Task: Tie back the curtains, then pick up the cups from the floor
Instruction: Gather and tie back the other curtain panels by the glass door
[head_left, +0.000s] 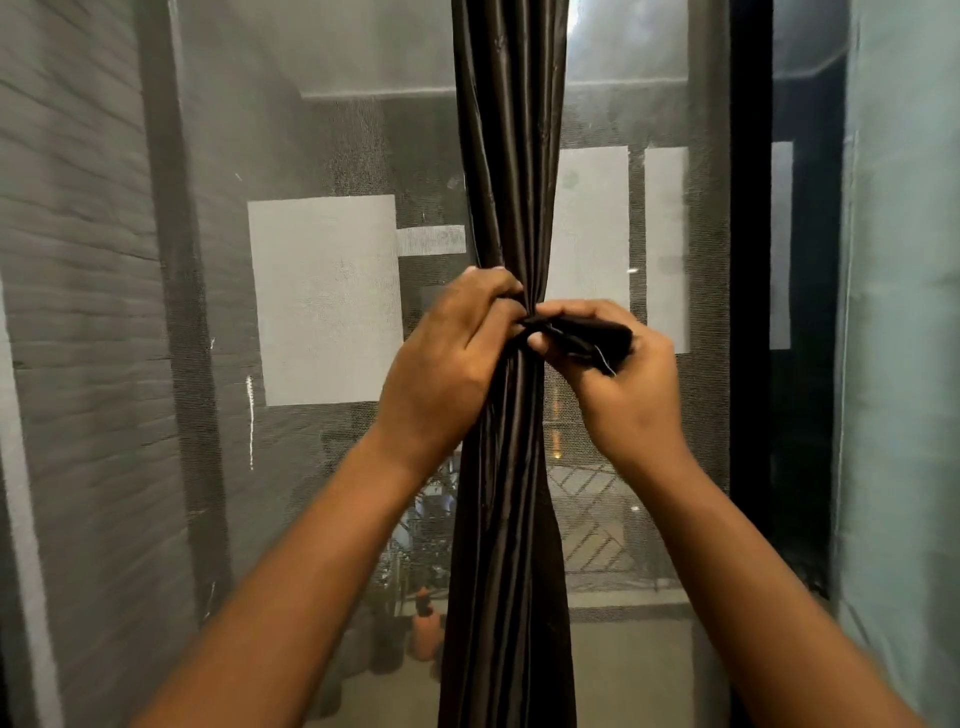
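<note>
The right hand (618, 374) pinches the loose end of a dark tie band (582, 338); the left hand (447, 353) curls tight around the gathered curtain (511, 171) at its cinched waist. The curtain hangs bunched before the mesh window screen (322, 301) — soft, light, probably slippery satin, best squeezed right at the waist. No cups are in view.

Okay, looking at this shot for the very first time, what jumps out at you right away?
Dead centre, a dark curtain hangs gathered into a tight bundle in front of a mesh window screen. At its pinched waist, the left hand grips the folds while the right hand holds a black tie strip against them. Through the mesh, pale building walls show outside.
</note>
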